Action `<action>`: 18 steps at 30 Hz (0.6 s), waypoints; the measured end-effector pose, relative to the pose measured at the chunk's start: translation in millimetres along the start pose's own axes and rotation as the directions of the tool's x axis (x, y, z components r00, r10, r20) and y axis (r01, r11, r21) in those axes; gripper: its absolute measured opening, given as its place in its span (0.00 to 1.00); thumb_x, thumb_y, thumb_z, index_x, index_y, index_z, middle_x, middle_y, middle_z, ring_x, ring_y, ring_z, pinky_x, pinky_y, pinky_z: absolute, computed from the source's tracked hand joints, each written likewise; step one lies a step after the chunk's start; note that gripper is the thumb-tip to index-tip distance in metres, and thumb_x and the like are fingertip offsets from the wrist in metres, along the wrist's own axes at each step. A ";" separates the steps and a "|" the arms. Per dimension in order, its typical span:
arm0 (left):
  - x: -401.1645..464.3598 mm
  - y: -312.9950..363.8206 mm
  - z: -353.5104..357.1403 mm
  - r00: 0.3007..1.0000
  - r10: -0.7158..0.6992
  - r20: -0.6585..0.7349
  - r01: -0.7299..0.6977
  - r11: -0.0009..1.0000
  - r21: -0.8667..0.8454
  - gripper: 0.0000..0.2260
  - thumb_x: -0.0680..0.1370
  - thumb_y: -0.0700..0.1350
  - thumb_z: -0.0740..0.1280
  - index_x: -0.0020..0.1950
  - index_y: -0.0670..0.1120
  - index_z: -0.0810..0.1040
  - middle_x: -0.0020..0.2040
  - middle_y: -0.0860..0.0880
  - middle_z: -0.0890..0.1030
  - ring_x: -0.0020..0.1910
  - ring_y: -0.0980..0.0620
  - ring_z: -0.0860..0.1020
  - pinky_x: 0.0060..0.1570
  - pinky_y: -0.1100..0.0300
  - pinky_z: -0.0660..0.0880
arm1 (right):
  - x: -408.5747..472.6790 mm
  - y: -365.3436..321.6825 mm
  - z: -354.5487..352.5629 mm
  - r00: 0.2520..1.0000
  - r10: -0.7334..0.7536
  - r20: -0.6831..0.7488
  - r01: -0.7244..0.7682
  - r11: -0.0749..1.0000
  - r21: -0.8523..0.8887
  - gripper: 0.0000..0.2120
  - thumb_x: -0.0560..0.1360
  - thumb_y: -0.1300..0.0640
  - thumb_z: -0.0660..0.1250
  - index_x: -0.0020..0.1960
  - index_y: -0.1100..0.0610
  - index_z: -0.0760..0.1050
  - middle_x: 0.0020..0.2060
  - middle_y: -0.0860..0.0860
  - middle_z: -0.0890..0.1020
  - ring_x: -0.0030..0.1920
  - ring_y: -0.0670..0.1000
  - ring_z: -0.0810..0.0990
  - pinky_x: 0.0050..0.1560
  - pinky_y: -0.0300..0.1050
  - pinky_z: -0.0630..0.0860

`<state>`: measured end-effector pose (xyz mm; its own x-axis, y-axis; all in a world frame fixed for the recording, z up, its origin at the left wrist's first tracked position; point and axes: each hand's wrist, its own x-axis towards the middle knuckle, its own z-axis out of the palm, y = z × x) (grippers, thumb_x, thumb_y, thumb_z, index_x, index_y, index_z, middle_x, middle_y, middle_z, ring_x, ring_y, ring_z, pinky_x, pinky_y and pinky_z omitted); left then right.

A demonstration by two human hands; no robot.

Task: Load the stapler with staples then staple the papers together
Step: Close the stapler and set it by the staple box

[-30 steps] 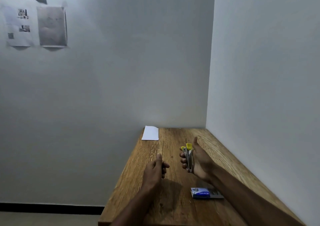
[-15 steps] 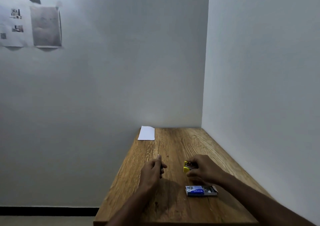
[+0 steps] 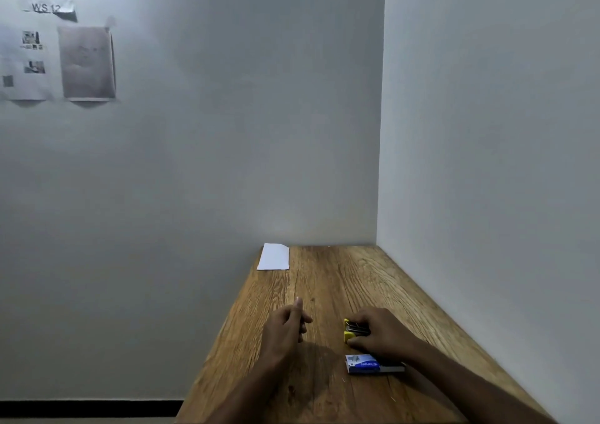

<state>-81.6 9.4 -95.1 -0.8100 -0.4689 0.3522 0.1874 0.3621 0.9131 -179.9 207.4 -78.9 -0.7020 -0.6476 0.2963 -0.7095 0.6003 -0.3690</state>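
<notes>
The stapler [image 3: 355,330] lies on the table [image 3: 324,293] under my right hand [image 3: 381,332], a little right of the middle and towards the near edge. My fingers are curled over its body, thumb side low against the wood, so only the yellow front end and a strip of dark metal show. I judge it small, stiff and light enough to lift with one hand, its metal parts smooth and likely a bit slippery. The best hold would be across the body from both sides, leaving the front and top free to swing open. Whether it is open or loaded I cannot tell.

My left hand [image 3: 285,324] hovers just left of it, apart from it, fingers loosely curled with the thumb up. It seems to hold nothing, though something pinched there would be too small to see.

Just nearer than my right hand lies the staple box [image 3: 373,363], blue and white with its drawer slid partly out to the right. It should be light and easily nudged, and the staples inside brittle in strips.

The paper [image 3: 274,257] is well apart at the far left corner, thin and floppy. The wood between is bare, so nothing blocks the reach. Posters [image 3: 58,60] hang on the wall.
</notes>
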 end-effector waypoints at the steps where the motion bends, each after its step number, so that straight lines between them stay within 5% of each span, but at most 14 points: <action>1: -0.6 0.3 -0.1 1.000 -0.003 -0.001 0.003 1.000 -0.005 0.21 0.82 0.54 0.57 0.41 0.43 0.82 0.34 0.48 0.79 0.32 0.55 0.76 0.33 0.62 0.74 | -0.1 -0.1 -0.4 1.000 0.009 0.000 -0.009 1.000 0.011 0.22 0.72 0.49 0.74 0.64 0.51 0.78 0.54 0.48 0.81 0.50 0.42 0.77 0.49 0.35 0.75; 11: -3.2 2.8 0.6 1.000 -0.019 -0.005 0.019 1.000 0.025 0.20 0.82 0.54 0.57 0.41 0.44 0.82 0.35 0.48 0.80 0.33 0.54 0.77 0.34 0.62 0.75 | -0.8 -0.3 3.7 0.998 0.032 0.056 -0.033 0.999 0.014 0.16 0.73 0.49 0.70 0.58 0.55 0.80 0.51 0.48 0.77 0.49 0.43 0.75 0.51 0.40 0.76; 18: -5.9 3.3 3.3 0.998 0.040 -0.052 -0.027 0.974 0.227 0.13 0.82 0.53 0.60 0.42 0.52 0.81 0.39 0.55 0.82 0.38 0.58 0.80 0.41 0.60 0.78 | 4.7 -5.6 3.7 0.997 0.023 0.068 -0.021 0.999 -0.029 0.25 0.75 0.45 0.67 0.69 0.53 0.72 0.58 0.50 0.76 0.57 0.46 0.74 0.58 0.41 0.73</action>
<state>-78.0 16.0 -94.9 -0.7718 -0.4954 0.3988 0.0786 0.5479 0.8328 -178.9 199.2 -78.7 -0.7126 -0.6639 0.2266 -0.6957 0.6274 -0.3497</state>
